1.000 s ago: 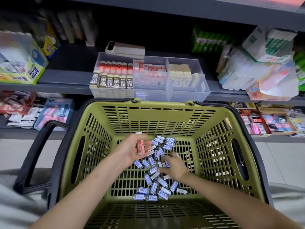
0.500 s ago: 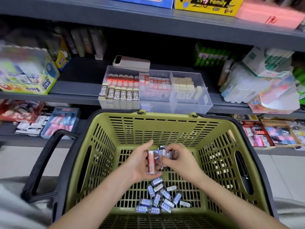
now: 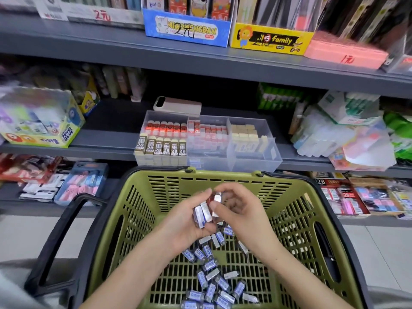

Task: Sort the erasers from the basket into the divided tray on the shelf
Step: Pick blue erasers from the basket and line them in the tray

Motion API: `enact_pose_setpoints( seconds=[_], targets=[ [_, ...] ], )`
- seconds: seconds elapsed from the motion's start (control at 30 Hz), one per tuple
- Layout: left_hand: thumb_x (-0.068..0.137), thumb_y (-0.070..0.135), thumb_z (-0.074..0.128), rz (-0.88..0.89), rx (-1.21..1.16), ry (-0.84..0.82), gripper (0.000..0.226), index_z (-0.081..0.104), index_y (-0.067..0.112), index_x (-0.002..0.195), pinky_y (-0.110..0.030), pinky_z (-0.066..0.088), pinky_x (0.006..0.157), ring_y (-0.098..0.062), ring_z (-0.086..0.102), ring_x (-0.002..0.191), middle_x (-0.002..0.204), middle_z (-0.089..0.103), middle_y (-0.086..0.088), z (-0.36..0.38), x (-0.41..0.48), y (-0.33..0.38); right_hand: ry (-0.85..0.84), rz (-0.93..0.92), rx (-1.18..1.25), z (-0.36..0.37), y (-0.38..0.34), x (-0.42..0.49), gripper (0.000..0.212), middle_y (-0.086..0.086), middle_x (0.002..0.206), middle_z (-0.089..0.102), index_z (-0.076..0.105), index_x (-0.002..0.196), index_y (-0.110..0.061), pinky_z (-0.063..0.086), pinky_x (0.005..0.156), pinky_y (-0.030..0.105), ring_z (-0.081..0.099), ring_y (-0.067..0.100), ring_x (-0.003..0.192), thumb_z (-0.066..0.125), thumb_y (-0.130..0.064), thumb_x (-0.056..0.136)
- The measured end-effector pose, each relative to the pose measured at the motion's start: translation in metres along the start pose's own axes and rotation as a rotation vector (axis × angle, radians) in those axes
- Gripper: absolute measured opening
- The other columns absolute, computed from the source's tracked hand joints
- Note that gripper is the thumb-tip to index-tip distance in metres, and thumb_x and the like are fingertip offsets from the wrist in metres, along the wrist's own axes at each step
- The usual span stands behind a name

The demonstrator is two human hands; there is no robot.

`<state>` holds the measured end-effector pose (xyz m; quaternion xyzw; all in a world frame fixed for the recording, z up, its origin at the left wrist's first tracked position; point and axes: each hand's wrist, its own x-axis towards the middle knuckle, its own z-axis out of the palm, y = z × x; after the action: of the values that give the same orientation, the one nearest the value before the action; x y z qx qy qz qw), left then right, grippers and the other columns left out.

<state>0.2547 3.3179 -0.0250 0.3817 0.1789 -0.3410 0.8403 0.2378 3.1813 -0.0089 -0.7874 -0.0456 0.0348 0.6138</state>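
Above the basket (image 3: 292,210), the left hand (image 3: 184,223) gripped a clutch of blue-wrapped erasers (image 3: 202,212), their long axes pointing ahead toward the divided tray (image 3: 256,162) on the shelf, while the right hand (image 3: 242,211) pinched the clutch's far end.

One basket (image 3: 138,210), one tray (image 3: 209,162) (three compartments (image 3: 265,150)), six 2B erasers (image 3: 162,149).

Grey metal shelves (image 3: 200,61) crammed with stationery boxes (image 3: 270,39) fill the far side. Pale tile floor (image 3: 379,246) down below.
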Motion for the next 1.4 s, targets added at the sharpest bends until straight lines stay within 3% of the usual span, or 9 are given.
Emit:
enact_pose_setpoints(
  seconds=[0.2,0.43,0.53,0.67,0.8,0.9,1.17,1.3,1.4],
  targets=[
    [0.075,0.025,0.063,0.071,0.066,0.007,0.039,0.06,0.002,0.107,-0.016,0.032,0.033,-0.017,0.052,0.056,0.074,0.058,-0.011,0.004,-0.001,0.024,-0.046,0.159,0.285,-0.011,-0.017,0.022,0.035,0.003,0.083,0.07,0.068,0.099,-0.012,0.048,0.06,0.015,0.06,0.007,0.068,0.077,-0.013,0.066],
    [0.079,0.032,0.059,0.191,-0.121,-0.026,0.036,0.071,0.005,0.1,-0.015,0.035,0.031,-0.019,0.062,0.058,0.075,0.065,-0.012,-0.013,-0.002,0.078,-0.047,0.115,0.465,-0.028,-0.041,0.093,0.017,0.004,0.085,0.073,0.062,0.104,-0.024,0.056,0.06,0.027,0.071,0.021,0.077,0.059,-0.02,0.087],
    [0.082,0.035,0.056,0.277,-0.193,-0.052,0.035,0.075,0.01,0.095,-0.017,0.04,0.035,-0.016,0.06,0.058,0.071,0.061,-0.005,-0.019,-0.001,0.096,-0.037,0.1,0.211,-0.022,-0.04,0.126,0.022,0.008,0.07,0.068,0.058,0.109,-0.011,0.053,0.049,0.023,0.065,0.015,0.055,0.063,-0.007,0.087],
    [0.085,0.037,0.052,0.415,-0.234,-0.073,0.034,0.076,0.013,0.092,-0.018,0.043,0.04,-0.012,0.058,0.058,0.071,0.061,-0.001,-0.033,0.002,0.105,-0.081,0.067,-0.476,-0.014,-0.031,0.158,0.019,0.0,0.054,0.058,0.065,0.085,-0.007,0.042,0.043,0.015,0.05,0.003,0.035,0.079,-0.015,0.074],
    [0.09,0.036,0.048,0.465,-0.242,-0.102,0.035,0.07,0.013,0.104,-0.02,0.043,0.043,-0.013,0.056,0.062,0.074,0.058,-0.002,-0.049,0.005,0.1,-0.197,0.046,-0.783,-0.004,-0.021,0.173,0.008,0.001,0.074,0.069,0.072,0.086,-0.008,0.044,0.063,0.016,0.064,0.009,0.06,0.071,-0.011,0.079],
    [0.09,0.035,0.046,0.468,-0.238,-0.11,0.035,0.067,0.012,0.104,-0.021,0.044,0.042,-0.016,0.057,0.062,0.074,0.059,-0.004,-0.051,0.007,0.098,-0.179,0.026,-0.836,0.004,-0.014,0.173,0.012,0.0,0.082,0.069,0.074,0.091,-0.012,0.037,0.085,0.028,0.061,0.016,0.08,0.07,-0.017,0.081],
    [0.084,0.037,0.05,0.43,-0.198,-0.033,0.038,0.076,0.01,0.091,-0.027,0.051,0.044,-0.026,0.07,0.072,0.086,0.071,-0.012,-0.048,0.013,0.091,-0.238,0.027,-0.973,0.015,-0.011,0.177,0.014,-0.012,0.074,0.057,0.074,0.095,-0.023,0.039,0.086,0.028,0.055,0.011,0.078,0.07,-0.026,0.081],
    [0.085,0.036,0.049,0.403,-0.236,-0.046,0.04,0.076,0.008,0.094,-0.038,0.059,0.061,-0.035,0.068,0.099,0.112,0.069,-0.016,-0.047,0.016,0.09,-0.335,0.105,-1.06,0.016,-0.01,0.184,0.02,-0.007,0.098,0.072,0.075,0.097,-0.025,0.049,0.079,0.027,0.063,0.014,0.092,0.063,-0.036,0.087],
    [0.086,0.034,0.049,0.401,-0.28,-0.064,0.041,0.074,0.006,0.101,-0.045,0.059,0.071,-0.037,0.064,0.107,0.12,0.065,-0.017,-0.047,0.017,0.091,-0.363,0.127,-0.83,0.015,-0.005,0.185,0.017,-0.005,0.095,0.072,0.075,0.099,-0.018,0.045,0.075,0.023,0.061,0.008,0.082,0.066,-0.025,0.086]
  ],
)
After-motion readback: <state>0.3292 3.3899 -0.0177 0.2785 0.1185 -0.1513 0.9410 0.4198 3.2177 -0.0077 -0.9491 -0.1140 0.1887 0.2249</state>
